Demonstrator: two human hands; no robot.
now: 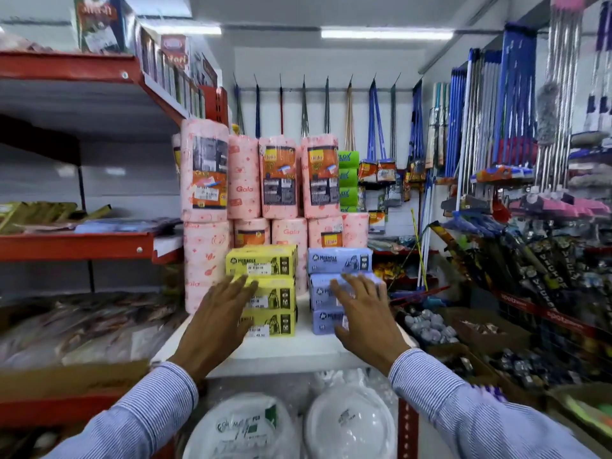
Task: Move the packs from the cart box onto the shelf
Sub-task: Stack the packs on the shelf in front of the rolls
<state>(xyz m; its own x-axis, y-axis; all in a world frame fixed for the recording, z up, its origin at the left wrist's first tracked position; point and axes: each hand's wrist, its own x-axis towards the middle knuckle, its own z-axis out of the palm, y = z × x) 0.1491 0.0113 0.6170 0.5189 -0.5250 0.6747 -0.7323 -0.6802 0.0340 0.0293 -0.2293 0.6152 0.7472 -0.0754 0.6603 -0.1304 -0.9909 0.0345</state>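
Three yellow packs (270, 265) are stacked on the white shelf (298, 351), with three lilac packs (337, 260) stacked just to their right. My left hand (215, 321) is flat and open, its fingertips at the middle yellow pack. Beside it my right hand (361, 318) is spread open, fingertips over the middle lilac pack. Neither hand grips anything. The cart box is out of view.
Pink Gala paper rolls (281, 180) stand in two tiers behind the packs. Disposable plates (347, 425) lie below the shelf. Red shelving (76, 245) is on the left; brooms and mops (496, 134) hang at the right above bins of goods (480, 329).
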